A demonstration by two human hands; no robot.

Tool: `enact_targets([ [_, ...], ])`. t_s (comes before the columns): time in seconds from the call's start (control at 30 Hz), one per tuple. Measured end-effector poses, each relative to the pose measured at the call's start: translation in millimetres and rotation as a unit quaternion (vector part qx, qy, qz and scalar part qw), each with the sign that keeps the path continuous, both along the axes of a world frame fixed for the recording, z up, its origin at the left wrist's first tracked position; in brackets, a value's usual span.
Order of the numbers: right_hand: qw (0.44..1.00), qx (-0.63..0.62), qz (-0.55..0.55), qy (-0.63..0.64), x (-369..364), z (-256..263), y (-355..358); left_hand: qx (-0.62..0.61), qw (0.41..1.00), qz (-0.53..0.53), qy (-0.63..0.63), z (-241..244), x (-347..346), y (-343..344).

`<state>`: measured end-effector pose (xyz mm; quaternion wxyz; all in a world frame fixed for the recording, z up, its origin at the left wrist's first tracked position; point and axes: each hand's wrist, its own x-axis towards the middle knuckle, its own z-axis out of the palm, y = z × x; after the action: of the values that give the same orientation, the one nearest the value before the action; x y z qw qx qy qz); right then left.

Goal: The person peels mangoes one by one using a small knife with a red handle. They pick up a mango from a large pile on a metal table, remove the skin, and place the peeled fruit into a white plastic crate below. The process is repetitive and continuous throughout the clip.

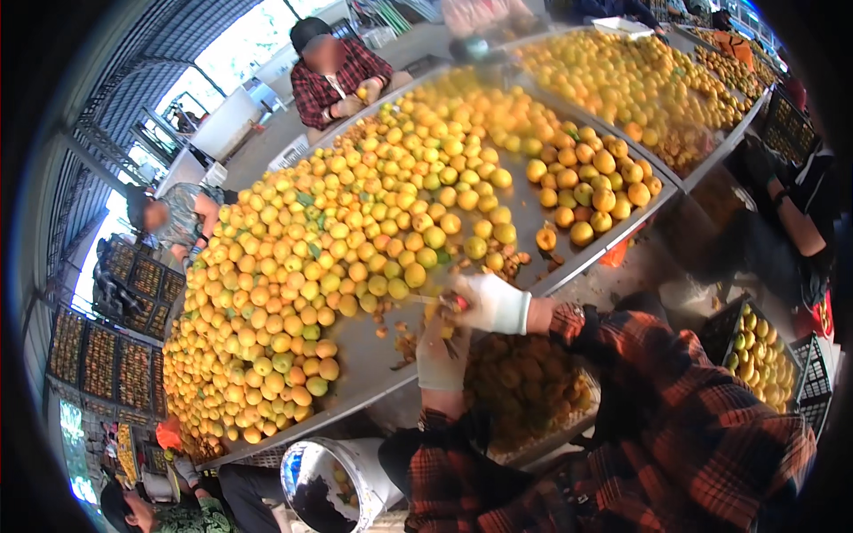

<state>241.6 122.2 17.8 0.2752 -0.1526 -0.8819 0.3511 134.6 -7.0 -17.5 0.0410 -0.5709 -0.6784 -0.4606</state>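
Observation:
My right hand (pixel 496 303), in a white glove, is closed around the red handle (pixel 460 303) of a tool that looks like a small knife; its thin blade (pixel 421 299) points left. Close below, my left hand (pixel 441 360), also gloved, holds what looks like a yellow-orange fruit (pixel 431 312), mostly hidden by the fingers. Both hands are at the near edge of a metal table (pixel 366 350). Round yellow-orange fruits (pixel 286 266) are heaped across it, and a smaller group (pixel 593 180) lies to the right. Brown scraps (pixel 404 343) lie beside my hands.
A white bucket (pixel 383 473) stands below the table edge, with a container of fruit or scraps (pixel 533 386) under my forearms. A black crate of yellow-green fruit (pixel 763 353) is at right. Several people sit around the tables, one across in a checked shirt (pixel 310 90). Stacked crates (pixel 100 353) stand left.

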Motion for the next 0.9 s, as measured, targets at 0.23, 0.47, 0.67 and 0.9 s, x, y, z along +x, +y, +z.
enact_targets([
  [0.23,0.962,-0.174,-0.212,0.005,-1.7,5.8,31.9,-0.047,0.842,-0.08,-0.531,24.5,11.2,-5.5],
  [0.47,0.885,-0.45,-0.119,0.021,43.3,43.5,37.7,-0.129,0.957,-0.044,-0.257,-0.2,-31.1,8.4],
  [0.67,0.872,-0.482,-0.08,-0.014,47.4,28.2,32.5,-0.278,0.959,0.061,-0.017,6.2,-111.1,78.1],
  [0.9,0.9,-0.429,-0.048,0.051,33.6,-8.5,34.1,-0.45,0.879,0.057,0.15,-15.6,-133.9,124.4],
])
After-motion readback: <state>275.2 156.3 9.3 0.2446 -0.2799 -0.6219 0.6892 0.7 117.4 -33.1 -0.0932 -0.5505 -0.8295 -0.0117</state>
